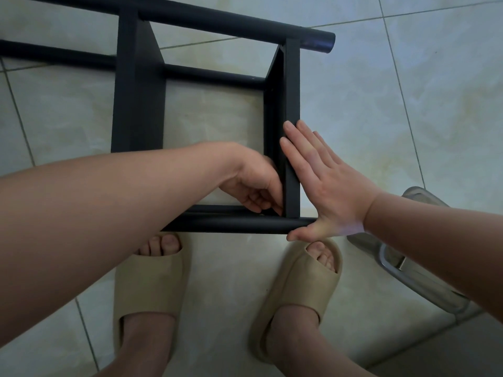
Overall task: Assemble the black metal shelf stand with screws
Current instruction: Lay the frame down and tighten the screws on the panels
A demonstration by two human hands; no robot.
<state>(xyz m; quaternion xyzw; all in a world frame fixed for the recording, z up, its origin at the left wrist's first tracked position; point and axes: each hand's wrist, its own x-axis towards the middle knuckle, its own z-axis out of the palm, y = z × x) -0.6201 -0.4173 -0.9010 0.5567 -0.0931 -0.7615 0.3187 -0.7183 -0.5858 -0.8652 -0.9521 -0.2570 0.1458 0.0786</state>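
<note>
The black shelf stand [140,104] lay on the tiled floor [381,104] at the person's feet. Their left hand [253,183] reached inside the frame, fingers curled at the corner where the end panel [291,91] met the near tube [231,224]; whether it pinched a screw I couldn't tell. The right hand [326,183] pressed flat, fingers straight, against the panel's outer face. If that bracing slipped, the holes could misalign and a screw might drop.
</note>
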